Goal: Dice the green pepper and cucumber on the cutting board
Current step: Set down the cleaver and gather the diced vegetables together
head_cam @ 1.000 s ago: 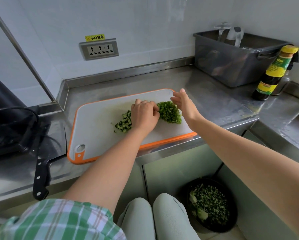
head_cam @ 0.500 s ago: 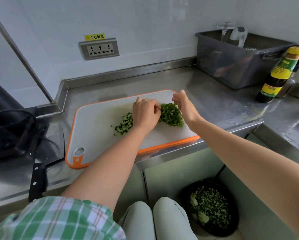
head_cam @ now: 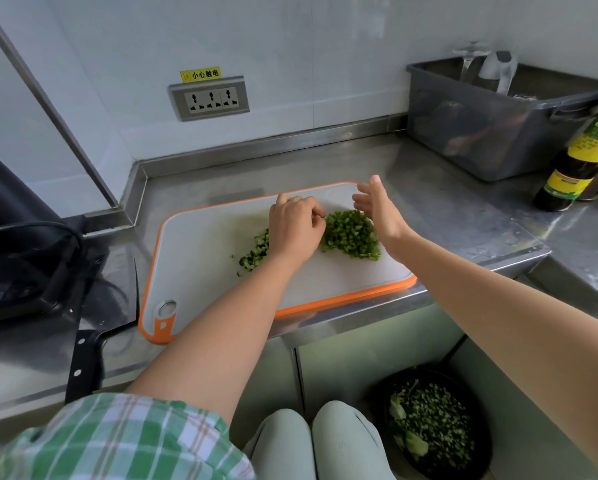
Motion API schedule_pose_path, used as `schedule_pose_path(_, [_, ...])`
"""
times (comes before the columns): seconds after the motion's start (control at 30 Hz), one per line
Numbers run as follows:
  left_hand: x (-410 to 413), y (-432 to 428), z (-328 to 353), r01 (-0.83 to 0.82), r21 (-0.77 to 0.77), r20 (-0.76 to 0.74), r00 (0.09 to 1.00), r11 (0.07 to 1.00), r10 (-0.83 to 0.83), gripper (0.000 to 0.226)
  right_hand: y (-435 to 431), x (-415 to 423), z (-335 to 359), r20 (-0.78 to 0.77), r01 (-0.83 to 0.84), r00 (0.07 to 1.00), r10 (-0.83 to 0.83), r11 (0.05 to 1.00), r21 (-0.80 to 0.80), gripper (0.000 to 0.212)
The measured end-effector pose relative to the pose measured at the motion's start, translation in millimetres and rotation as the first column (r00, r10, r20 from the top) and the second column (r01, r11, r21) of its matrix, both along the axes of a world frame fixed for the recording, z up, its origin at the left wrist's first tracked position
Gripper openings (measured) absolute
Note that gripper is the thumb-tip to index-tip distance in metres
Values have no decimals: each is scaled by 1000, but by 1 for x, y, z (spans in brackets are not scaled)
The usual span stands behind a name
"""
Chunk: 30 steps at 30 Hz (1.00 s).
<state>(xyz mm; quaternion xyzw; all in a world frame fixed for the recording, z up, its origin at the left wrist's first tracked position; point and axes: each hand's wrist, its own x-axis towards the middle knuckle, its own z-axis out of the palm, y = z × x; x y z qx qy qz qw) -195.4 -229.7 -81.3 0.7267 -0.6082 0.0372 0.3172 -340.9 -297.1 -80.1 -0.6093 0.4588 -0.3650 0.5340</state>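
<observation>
On the far left a black machine (head_cam: pixel 10 258) with a black cord sits on the shiny metal counter (head_cam: pixel 439 188). Next to it lies a big knife (head_cam: pixel 93 327) with a black handle. Nobody is touching the knife.

The white cutting board (head_cam: pixel 204 258) with an orange edge lies flat on the counter, near the front edge. On the board there are two piles of little green bits. The darker pile, the cut cucumber (head_cam: pixel 254 254), is on the left side. The left hand (head_cam: pixel 295 228) rests just to the right of it, in the middle of the board. Its fingers are curled in, and the fingertips touch the left edge of the brighter pile. I cannot tell if it is pinching any bits.

The brighter pile is the cut green pepper (head_cam: pixel 351 235). It sits between the two hands. The right hand (head_cam: pixel 380 211) stands on its side at the right edge of this pile. Its fingers are straight and loose, like a little wall. It holds nothing.

Further right on the counter are a grey bin (head_cam: pixel 491 133) and a dark sauce bottle (head_cam: pixel 581 157) with a yellow label. Down below, on the floor, a black bowl (head_cam: pixel 432 424) has more chopped green bits in it.
</observation>
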Motion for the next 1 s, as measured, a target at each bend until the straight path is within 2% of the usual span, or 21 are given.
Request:
schedule_pose_path(0.1, [0,1,0,-4,-3,-9,1000,1000,4,17,2,-4,9,112,26,993,-28,999,22,62])
schedule_pose_path(0.23, [-1,5,5,23,-32,-18,1000,999,-23,14,6,-8,22,221,-25,975,3,995,97,66])
schedule_pose_path(0.43, [-4,16,13,49,-67,-43,998,997,-52,5,16,-7,23,263,-85,964,45,986,144,65])
schedule_pose_path(0.53, [-11,18,18,154,-64,-108,981,986,-160,8,18,-5,24,313,-85,950,19,976,201,67])
schedule_pose_path(0.67, [-30,15,26,270,-55,-98,956,961,-275,13,22,0,32,372,-127,928,29,962,241,67])
schedule_pose_path(0.83, [-38,9,28,248,-99,-66,965,964,-255,6,26,1,38,435,-152,900,27,955,255,68])
schedule_pose_path(1.0, [-31,11,25,164,-39,-8,986,986,-164,9,25,-2,37,365,-103,931,10,966,236,66])
